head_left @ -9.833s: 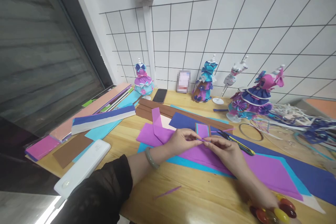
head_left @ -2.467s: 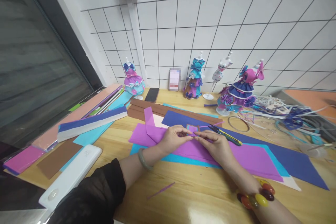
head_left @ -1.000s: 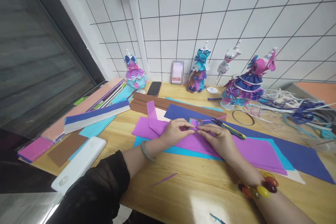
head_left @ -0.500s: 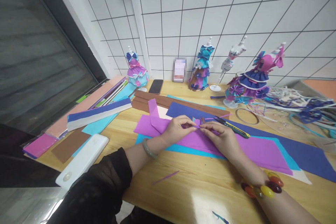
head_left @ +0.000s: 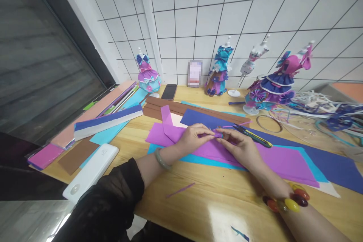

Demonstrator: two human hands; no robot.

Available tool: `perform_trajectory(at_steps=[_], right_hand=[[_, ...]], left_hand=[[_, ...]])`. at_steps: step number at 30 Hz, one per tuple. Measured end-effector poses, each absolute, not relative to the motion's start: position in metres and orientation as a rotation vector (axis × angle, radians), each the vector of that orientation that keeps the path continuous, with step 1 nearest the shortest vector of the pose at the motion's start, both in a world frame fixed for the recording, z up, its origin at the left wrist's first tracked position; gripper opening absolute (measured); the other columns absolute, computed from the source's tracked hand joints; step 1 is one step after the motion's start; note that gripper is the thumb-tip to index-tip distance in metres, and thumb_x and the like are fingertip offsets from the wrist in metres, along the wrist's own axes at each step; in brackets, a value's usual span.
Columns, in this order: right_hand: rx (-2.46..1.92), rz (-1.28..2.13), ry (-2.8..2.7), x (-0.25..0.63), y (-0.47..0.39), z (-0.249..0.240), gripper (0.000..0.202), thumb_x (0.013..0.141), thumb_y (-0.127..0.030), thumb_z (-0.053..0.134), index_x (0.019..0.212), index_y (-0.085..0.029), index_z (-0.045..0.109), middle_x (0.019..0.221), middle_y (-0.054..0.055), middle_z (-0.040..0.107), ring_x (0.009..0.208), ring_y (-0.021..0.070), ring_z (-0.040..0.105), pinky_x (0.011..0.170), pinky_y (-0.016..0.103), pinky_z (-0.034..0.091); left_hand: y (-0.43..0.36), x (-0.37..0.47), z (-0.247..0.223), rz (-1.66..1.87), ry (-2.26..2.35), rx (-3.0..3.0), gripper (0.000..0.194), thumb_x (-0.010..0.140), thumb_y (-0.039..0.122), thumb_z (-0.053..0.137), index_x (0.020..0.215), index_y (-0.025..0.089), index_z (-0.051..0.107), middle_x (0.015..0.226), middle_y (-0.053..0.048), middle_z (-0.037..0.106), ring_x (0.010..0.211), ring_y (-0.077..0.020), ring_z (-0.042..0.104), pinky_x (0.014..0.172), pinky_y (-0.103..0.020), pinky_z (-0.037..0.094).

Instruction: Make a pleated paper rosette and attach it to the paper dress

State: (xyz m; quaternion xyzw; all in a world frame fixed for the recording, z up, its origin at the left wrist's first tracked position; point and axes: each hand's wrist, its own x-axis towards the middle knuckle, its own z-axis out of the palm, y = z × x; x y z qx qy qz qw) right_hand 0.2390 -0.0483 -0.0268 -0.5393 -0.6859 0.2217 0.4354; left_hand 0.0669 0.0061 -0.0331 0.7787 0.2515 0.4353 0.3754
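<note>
My left hand (head_left: 196, 137) and my right hand (head_left: 237, 144) meet near the middle of the table, fingertips pinched on a small purple piece of paper (head_left: 217, 135) between them. Its exact shape is mostly hidden by the fingers. Both hands are above a large purple sheet (head_left: 283, 162), which lies over blue and light-blue sheets. Just right of my right hand rests a black and yellow cutting tool (head_left: 253, 137), seemingly scissors. A thin purple strip (head_left: 236, 125) lies behind the fingers.
Dressed mini mannequins (head_left: 222, 70) and a bare one (head_left: 252, 62) stand along the tiled wall. A dark phone (head_left: 169, 92) lies at the back. A white power bank (head_left: 92, 172) and folded paper are at left, tangled ribbons (head_left: 337, 111) at right. A purple scrap (head_left: 180, 190) lies in front.
The fingers have shifted slightly on the small purple piece, and more of it shows between them. The whole view has moved a little; the other things rest where they were.
</note>
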Motion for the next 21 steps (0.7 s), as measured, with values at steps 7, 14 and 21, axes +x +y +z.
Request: perform_trajectory(at_steps=[7, 14, 21], right_hand=[[-1.284, 0.534, -1.738, 0.2422, -0.0468, -0.0292, 0.020, 0.075, -0.034, 0.058, 0.086, -0.022, 0.068, 0.086, 0.006, 0.066, 0.079, 0.0199, 0.060, 0.071, 0.035, 0.048], [-1.296, 0.502, -1.764, 0.2455, -0.0455, -0.0297, 0.016, 0.075, -0.033, 0.059, 0.083, -0.023, 0.069, 0.084, 0.005, 0.067, 0.078, 0.0199, 0.061, 0.071, 0.036, 0.049], [-1.325, 0.564, -1.682, 0.2448, -0.0468, -0.0270, 0.020, 0.073, -0.035, 0.060, 0.086, -0.021, 0.068, 0.079, 0.004, 0.067, 0.076, 0.0194, 0.061, 0.067, 0.034, 0.049]], left_hand=[[0.0060, 0.0675, -0.0346, 1.129, 0.609, 2.084, 0.017, 0.075, 0.028, 0.057, 0.082, 0.017, 0.067, 0.078, -0.006, 0.063, 0.077, -0.0128, 0.056, 0.073, -0.026, 0.045], [0.0046, 0.0684, -0.0335, 1.154, 0.673, 2.055, 0.016, 0.072, 0.030, 0.060, 0.077, 0.018, 0.067, 0.077, -0.006, 0.064, 0.076, -0.0138, 0.056, 0.072, -0.027, 0.045], [0.0046, 0.0683, -0.0336, 1.167, 0.668, 2.031, 0.015, 0.072, 0.028, 0.060, 0.080, 0.017, 0.067, 0.080, -0.006, 0.064, 0.078, -0.0137, 0.057, 0.074, -0.027, 0.045]])
